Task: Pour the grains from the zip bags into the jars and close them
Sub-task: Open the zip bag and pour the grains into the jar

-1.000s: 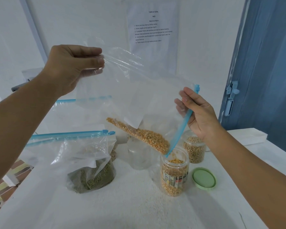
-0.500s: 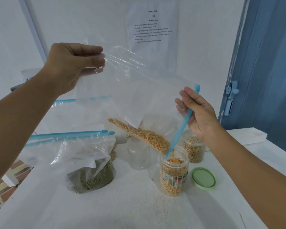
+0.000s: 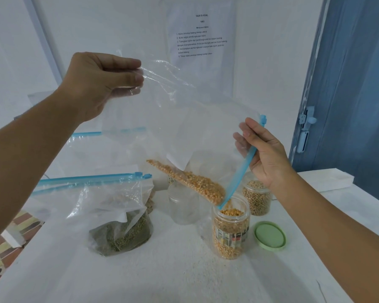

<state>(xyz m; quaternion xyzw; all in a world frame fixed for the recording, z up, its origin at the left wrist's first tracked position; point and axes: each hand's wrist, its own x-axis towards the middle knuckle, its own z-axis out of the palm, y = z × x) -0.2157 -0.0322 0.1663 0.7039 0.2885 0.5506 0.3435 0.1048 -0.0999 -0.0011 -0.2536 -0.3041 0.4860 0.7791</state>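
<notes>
Above the open jar (image 3: 230,228), the left hand (image 3: 96,84) pinches the bag (image 3: 184,127) corner high. The right hand (image 3: 265,154) grips the blue zip edge (image 3: 239,173). Keep that low corner right over the jar mouth, I think, and lift slowly.

wall sheet (image 3: 200,36): print blurred | rear bag (image 3: 109,136): contents hidden

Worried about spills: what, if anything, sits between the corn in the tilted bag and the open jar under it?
Nothing visible. The bag's blue zip corner dips into the open jar, the corn lies just above it, and the green lid rests beside it.
</notes>
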